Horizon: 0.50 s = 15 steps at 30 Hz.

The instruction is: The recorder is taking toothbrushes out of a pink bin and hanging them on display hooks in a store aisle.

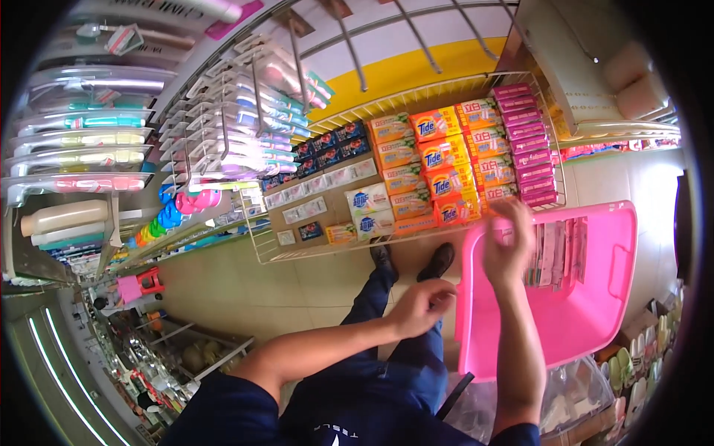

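My left hand (425,308) is held in front of my body, its fingers curled in, with nothing seen in it. My right hand (509,241) hovers over the left rim of a pink plastic tub (550,334), its fingers bent and thumb apart, and no item shows in it. Just beyond it, a white wire basket shelf (320,254) holds stacked soap bars: orange packs (448,182), green-and-orange packs (402,178), magenta packs (532,160) and white packs (370,212). Flat packaged goods (554,253) lie along the tub's far side.
Toothbrush packs (253,111) hang on hooks at the upper left, near clear packaged items (89,141). Bare metal hooks (416,37) jut out above the basket. Dark small boxes (327,149) stand at its left. Behind the tub sit clear plastic bins (576,390) and more goods.
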### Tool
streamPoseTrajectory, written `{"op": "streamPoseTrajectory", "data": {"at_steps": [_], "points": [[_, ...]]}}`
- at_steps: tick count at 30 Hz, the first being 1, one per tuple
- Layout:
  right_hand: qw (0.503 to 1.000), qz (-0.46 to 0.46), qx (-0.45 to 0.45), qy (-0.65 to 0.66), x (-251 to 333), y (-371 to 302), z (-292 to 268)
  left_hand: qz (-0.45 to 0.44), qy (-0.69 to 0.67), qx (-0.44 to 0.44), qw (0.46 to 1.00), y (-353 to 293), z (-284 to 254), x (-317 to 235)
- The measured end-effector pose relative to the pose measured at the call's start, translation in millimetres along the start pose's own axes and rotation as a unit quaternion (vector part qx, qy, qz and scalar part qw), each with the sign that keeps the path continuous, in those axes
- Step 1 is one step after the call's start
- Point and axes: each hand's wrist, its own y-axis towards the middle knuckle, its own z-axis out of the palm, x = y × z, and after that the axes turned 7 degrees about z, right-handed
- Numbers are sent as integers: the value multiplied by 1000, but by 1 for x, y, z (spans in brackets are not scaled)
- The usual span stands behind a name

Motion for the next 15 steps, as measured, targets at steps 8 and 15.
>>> {"op": "streamPoseTrajectory", "data": {"at_steps": [8, 15], "points": [[986, -103, -75, 109, 139, 137, 179, -84, 13, -3, 996, -73, -92, 21], [993, -1, -24, 118, 177, 146, 228, -122, -30, -57, 990, -143, -133, 38]]}}
